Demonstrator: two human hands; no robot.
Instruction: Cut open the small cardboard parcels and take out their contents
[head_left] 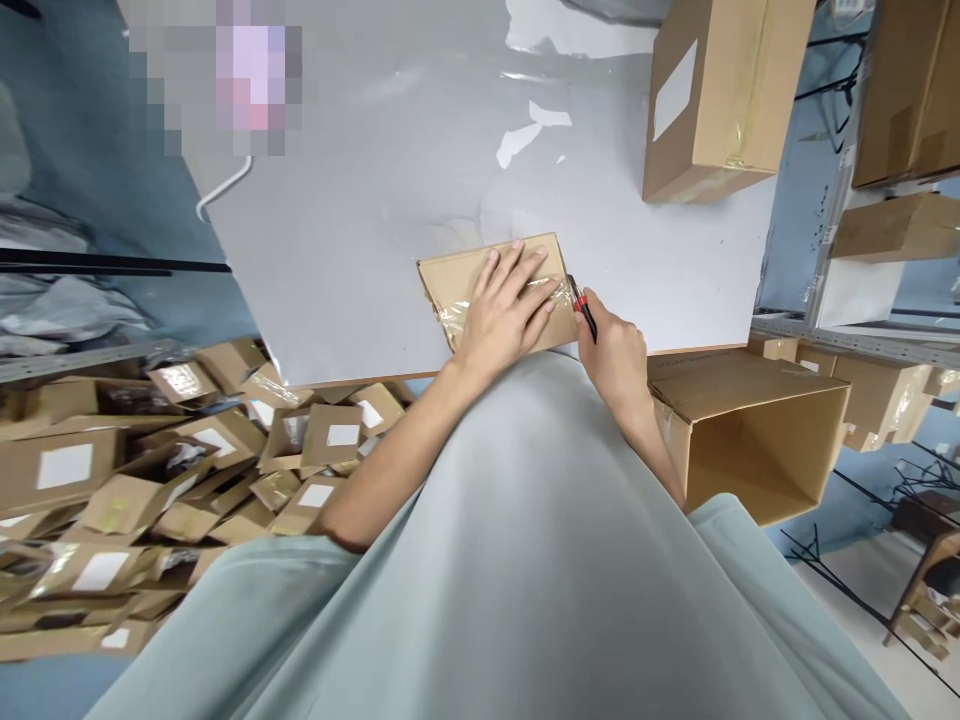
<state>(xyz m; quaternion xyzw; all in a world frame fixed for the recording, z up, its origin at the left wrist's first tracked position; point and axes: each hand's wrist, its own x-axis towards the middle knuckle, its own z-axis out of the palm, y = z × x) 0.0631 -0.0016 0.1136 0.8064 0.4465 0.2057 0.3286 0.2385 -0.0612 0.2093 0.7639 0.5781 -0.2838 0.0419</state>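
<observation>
A small flat cardboard box (450,280) with clear tape lies at the front edge of the grey-white table (322,250). My left hand (506,305) rests flat on top of it with the fingers spread. At the box's right side, my right hand (611,345) is closed around a red and black cutter (583,305), whose tip is beside the box's right edge. The box's left end looks rough and torn.
A tall taped carton (727,90) stands at the table's back right. Below the right edge is an open, hollow carton (757,440). Many opened boxes (217,440) are piled at the lower left. Shelving (840,220) with cartons is at far right.
</observation>
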